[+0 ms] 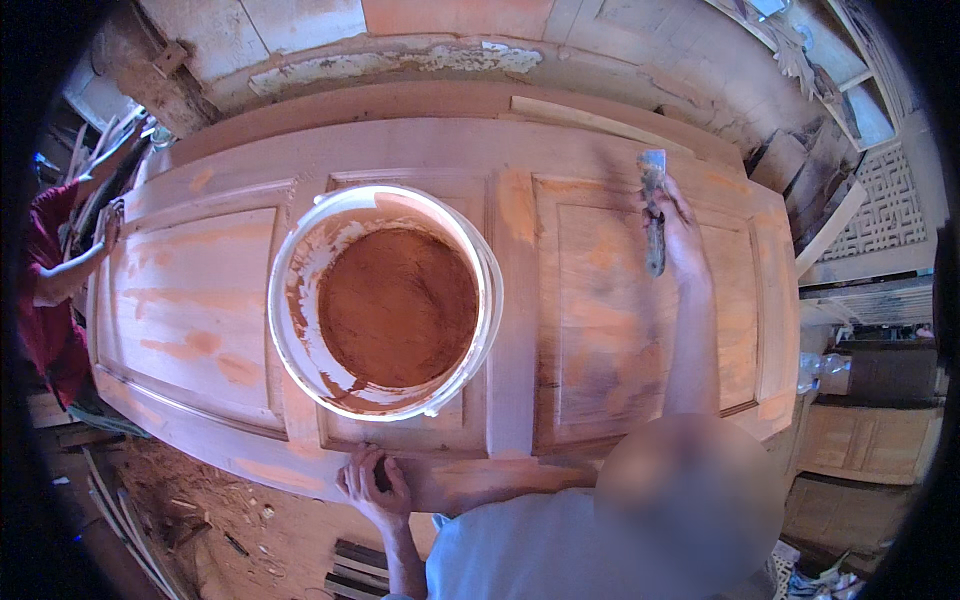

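Right hand [678,218] is gripping putty knife [655,242] over wooden door [512,360], right side; left hand [376,487] is curling at near edge, can't tell if holding anything; white bucket [488,320], reddish-brown inside, is standing mid-door.

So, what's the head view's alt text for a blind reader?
The right hand holds a scraper over a panelled wooden board, right of a white bucket of reddish material; the left hand is at the board's near edge. Another person is at left.
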A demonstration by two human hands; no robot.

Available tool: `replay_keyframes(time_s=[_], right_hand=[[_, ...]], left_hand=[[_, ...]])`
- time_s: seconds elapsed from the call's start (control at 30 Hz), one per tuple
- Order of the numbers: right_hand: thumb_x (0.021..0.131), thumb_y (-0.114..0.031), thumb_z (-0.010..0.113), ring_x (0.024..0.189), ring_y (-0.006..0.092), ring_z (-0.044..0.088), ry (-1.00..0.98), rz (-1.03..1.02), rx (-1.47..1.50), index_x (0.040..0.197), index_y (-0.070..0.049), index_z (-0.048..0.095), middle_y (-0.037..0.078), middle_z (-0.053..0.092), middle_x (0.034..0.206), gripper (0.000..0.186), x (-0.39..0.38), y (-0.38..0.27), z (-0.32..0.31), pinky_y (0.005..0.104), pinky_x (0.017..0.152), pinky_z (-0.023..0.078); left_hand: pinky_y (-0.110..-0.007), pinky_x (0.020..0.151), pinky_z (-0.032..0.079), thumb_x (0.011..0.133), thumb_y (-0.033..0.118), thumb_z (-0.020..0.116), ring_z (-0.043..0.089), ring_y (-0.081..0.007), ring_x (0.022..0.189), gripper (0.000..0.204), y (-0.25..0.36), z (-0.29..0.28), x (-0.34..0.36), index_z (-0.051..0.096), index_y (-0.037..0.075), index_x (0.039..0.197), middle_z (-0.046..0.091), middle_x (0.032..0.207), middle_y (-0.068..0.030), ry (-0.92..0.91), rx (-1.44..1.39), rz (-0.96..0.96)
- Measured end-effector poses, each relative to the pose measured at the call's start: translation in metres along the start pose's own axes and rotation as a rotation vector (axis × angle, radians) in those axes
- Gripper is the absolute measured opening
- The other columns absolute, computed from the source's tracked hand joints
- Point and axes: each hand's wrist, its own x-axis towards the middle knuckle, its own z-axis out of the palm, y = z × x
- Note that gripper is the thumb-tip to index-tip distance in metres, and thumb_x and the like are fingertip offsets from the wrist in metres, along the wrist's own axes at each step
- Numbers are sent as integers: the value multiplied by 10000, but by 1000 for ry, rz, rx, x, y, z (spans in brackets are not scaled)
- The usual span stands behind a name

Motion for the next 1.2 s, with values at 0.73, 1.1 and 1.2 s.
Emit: replay_keyframes(time_s=[0.73,1.1,1.2], right_hand=[[866,-184,613,963,255,670,-765,-611,-1809,968,-143,723,103,665,1076,156,92,-68,43,508,1051,364],[908,-189,594,917,197,690,-733,-906,-2415,926,-171,750,41,704,952,158,84,-72,101,382,1089,301],[915,-182,587,903,185,695,-694,-927,-2444,929,-176,756,25,713,927,170,81,-72,103,359,1099,288]], left_hand=[[-460,911,397,893,214,628,633,-298,964,165,-3,-2,-4,662,56,927,676,976,-108,-22,14,-45],[-488,885,405,910,254,603,603,-322,882,218,-6,-1,-5,612,40,870,629,899,-129,-21,31,-23],[-492,885,406,911,259,602,597,-327,880,229,-5,-2,-5,610,38,853,626,899,-133,-27,30,-31]])
